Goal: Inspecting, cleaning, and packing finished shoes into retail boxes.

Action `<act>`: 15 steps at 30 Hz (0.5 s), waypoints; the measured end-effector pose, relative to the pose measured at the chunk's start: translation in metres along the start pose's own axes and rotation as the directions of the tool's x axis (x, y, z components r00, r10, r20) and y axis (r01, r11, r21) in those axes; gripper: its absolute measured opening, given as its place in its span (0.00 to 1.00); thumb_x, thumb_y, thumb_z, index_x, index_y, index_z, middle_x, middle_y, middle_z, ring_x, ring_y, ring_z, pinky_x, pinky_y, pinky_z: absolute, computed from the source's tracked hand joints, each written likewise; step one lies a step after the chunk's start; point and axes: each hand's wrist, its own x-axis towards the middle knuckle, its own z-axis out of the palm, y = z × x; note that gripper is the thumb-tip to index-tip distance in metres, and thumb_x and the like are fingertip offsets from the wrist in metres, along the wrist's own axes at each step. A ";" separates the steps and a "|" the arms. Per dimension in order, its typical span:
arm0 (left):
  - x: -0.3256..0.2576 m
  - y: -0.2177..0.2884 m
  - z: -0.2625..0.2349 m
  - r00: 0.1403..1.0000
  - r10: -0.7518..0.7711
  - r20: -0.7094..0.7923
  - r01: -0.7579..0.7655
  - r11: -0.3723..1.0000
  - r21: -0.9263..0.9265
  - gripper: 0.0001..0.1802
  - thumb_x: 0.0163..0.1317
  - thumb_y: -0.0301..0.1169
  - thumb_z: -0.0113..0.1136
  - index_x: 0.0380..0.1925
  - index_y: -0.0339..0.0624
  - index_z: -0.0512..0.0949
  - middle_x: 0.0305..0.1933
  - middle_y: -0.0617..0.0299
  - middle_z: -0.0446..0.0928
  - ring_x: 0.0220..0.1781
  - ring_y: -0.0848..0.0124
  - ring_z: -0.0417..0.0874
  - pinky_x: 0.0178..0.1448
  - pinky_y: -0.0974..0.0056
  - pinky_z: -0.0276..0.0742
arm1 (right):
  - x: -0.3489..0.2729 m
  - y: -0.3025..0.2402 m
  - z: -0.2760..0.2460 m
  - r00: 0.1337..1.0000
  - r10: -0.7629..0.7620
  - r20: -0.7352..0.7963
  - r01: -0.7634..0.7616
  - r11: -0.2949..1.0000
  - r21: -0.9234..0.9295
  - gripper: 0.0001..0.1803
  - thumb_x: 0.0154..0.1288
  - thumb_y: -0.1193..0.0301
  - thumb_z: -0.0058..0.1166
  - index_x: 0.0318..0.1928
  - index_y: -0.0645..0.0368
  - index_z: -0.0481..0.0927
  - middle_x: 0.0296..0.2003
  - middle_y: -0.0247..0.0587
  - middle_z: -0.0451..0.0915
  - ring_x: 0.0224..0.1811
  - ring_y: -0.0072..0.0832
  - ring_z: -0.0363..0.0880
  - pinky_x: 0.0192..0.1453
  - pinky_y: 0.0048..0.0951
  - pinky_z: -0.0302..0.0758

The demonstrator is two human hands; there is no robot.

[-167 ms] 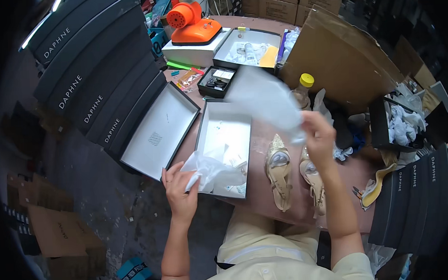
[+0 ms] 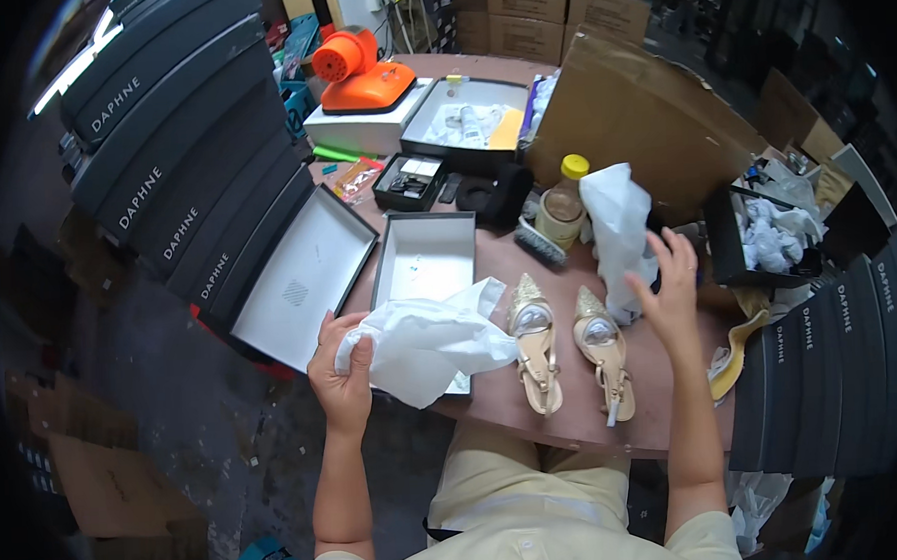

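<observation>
My left hand [image 2: 340, 373] pinches a crumpled sheet of white tissue paper [image 2: 426, 346], which spreads over the near part of an open shoebox [image 2: 429, 256]. My right hand [image 2: 674, 288] is open with fingers apart, just right of a second piece of white tissue paper [image 2: 616, 218]. Between my hands, two gold pointed slingback shoes lie side by side on the table: the left shoe [image 2: 538, 361] and the right shoe [image 2: 604, 358], each with clear padding inside the toe. The white-lined box lid [image 2: 308, 276] leans left of the shoebox.
Dark shoeboxes [image 2: 183, 161] are stacked at left, with more boxes [image 2: 823, 364] at right. Behind stand an orange blower [image 2: 364, 73], a yellow-capped bottle [image 2: 565, 200], a brush [image 2: 540, 246], a small black box [image 2: 409, 182] and a cardboard panel [image 2: 642, 121]. A box of crumpled paper [image 2: 772, 241] sits right.
My right hand has let go of its tissue paper, which now rests beside the bottle. The left hand's tissue has been lifted and spread rightward. The whole view has shifted slightly.
</observation>
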 end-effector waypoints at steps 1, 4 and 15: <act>0.004 0.009 0.004 0.997 -0.072 0.024 0.073 0.995 -0.063 0.09 0.60 0.30 0.60 0.30 0.32 0.79 0.29 0.59 0.79 0.36 0.70 0.79 0.53 0.59 0.68 | -0.004 -0.012 -0.005 0.999 -0.034 -0.011 0.036 0.986 0.166 0.32 0.49 0.64 0.66 0.55 0.58 0.73 0.60 0.49 0.65 0.64 0.41 0.60 0.64 0.40 0.60; 0.015 0.044 0.037 0.990 -0.087 0.114 0.110 0.971 -0.213 0.13 0.63 0.34 0.58 0.32 0.31 0.78 0.25 0.58 0.77 0.27 0.79 0.73 0.31 0.72 0.68 | -0.026 -0.084 -0.016 0.972 -0.105 0.210 -0.131 0.500 0.856 0.36 0.48 0.64 0.69 0.58 0.57 0.70 0.61 0.45 0.65 0.63 0.36 0.63 0.65 0.35 0.59; 0.024 0.036 0.068 0.292 -0.020 0.956 0.783 0.580 -0.227 0.18 0.52 0.32 0.68 0.40 0.29 0.79 0.33 0.63 0.80 0.32 0.81 0.76 0.39 0.76 0.70 | -0.009 -0.017 -0.060 0.814 0.572 0.104 -0.367 0.367 0.855 0.10 0.64 0.65 0.56 0.33 0.59 0.80 0.26 0.28 0.77 0.26 0.15 0.73 0.29 0.20 0.69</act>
